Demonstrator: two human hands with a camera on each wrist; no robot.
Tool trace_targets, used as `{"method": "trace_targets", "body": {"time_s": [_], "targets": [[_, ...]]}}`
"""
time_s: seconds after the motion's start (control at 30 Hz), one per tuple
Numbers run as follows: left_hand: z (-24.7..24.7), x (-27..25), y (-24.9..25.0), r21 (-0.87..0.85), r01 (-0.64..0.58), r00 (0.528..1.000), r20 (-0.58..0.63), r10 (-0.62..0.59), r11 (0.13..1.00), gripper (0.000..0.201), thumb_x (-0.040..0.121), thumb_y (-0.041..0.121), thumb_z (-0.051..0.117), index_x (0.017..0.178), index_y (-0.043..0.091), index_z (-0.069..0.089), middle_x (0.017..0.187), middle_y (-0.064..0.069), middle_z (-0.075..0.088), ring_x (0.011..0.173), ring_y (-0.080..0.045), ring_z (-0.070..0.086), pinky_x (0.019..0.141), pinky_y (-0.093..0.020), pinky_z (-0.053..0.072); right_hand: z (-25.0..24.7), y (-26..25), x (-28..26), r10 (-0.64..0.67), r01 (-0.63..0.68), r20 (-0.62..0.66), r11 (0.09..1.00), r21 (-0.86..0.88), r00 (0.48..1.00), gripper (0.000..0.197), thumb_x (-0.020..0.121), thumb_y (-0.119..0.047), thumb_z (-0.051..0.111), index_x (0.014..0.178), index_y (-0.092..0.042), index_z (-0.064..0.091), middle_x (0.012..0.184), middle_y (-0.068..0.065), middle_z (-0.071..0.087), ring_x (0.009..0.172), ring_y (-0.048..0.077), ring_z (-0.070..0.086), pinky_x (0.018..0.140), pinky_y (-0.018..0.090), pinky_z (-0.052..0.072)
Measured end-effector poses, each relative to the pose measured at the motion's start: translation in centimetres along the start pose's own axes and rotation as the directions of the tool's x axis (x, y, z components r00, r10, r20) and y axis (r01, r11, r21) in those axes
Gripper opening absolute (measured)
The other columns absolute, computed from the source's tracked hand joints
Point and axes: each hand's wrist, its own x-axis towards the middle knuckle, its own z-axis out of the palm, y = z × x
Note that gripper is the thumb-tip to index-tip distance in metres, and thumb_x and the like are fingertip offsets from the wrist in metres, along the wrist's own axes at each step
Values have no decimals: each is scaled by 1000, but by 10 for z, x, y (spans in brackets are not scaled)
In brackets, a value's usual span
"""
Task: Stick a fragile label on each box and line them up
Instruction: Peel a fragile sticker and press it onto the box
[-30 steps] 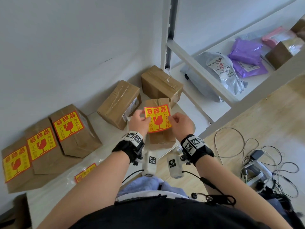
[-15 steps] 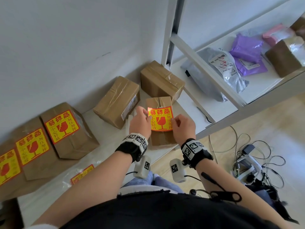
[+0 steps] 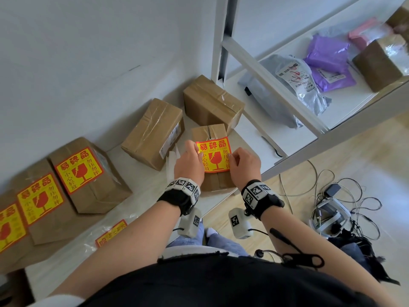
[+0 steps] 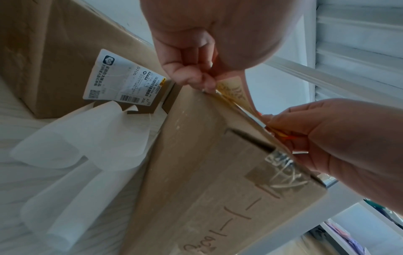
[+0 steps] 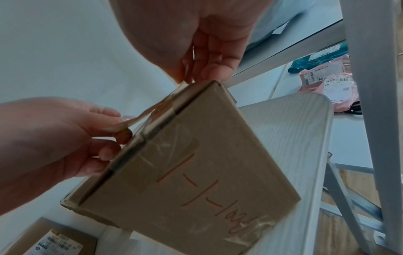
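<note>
The leftmost labelled box [image 3: 8,227] runs off the head view's left edge. Both hands cover the side edges of the fragile label [image 3: 214,156]. Small print on the neighbouring box's shipping label [image 4: 125,81] is too fine to read.

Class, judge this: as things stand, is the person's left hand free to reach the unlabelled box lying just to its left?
Probably not yet. The left hand pinches the fragile label over the small box; the unlabelled box lies close, nothing between.
</note>
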Motion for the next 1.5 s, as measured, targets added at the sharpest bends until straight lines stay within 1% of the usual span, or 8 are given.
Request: {"method": "trace_targets", "body": {"time_s": [0.2,0.53,0.8,1.0,1.17,1.33,1.4,1.5], "targets": [[-1,-1,-3,-48,20,1000,-12,-20,999,14,101,19,48,95,19,35,81,-1,59,70,-22,63,59,-38,54,1,-4,-1,-11,11,3,999,-50,1000,21,98,-31,51,83,-18,55,81,-4,56,70,13,49,55,19,29],[-2,0,-5,-90,19,1000,-4,-19,996,14,101,18,49,96,18,36,82,-2,59,73,-21,61,56,-29,42,2,-7,-3,-27,29,31,997,-70,999,19,98,-29,50,84,-16,53,82,-3,55,71,16,49,60,25,34],[-4,4,-2,-34,14,999,34,-13,999,10,100,17,49,102,17,40,87,0,56,75,-23,58,61,-36,48,1,-7,0,-77,88,76,982,-165,994,20,99,-28,46,88,-14,52,85,0,55,73,18,50,64,28,38],[-12,11,8,223,-63,978,209,15,973,16,99,12,46,114,14,42,89,-7,59,77,-25,61,61,-34,45,-1,-12,3,-132,161,105,916,-368,986,24,102,-35,35,86,-18,43,80,-1,56,66,18,50,60,29,40],[-19,12,15,504,-223,957,277,88,835,41,97,8,39,137,12,31,90,-10,66,72,-26,61,59,-33,42,-3,-6,8,4,64,128,850,-523,992,50,98,-62,26,87,-18,48,78,-2,56,69,19,54,58,30,41],[-25,8,19,569,-181,966,254,38,802,41,96,26,51,134,20,35,108,-12,50,84,-25,49,66,-34,39,-1,-1,9,-81,104,74,905,-413,994,47,100,-54,31,126,-17,46,122,5,56,105,25,56,82,38,48],[-21,10,20,523,-186,978,178,107,832,39,94,28,55,130,19,42,123,-14,46,104,-29,51,79,-37,44,4,-7,12,-181,190,57,918,-347,982,50,101,-47,31,145,-23,31,150,5,38,130,28,44,104,43,40],[-2,16,15,352,-235,970,138,198,906,48,102,40,37,148,23,33,156,-10,25,137,-32,35,107,-47,37,13,-17,12,-234,269,138,896,-353,962,55,103,-48,22,154,-31,13,164,-2,10,147,28,21,116,46,24]]}}
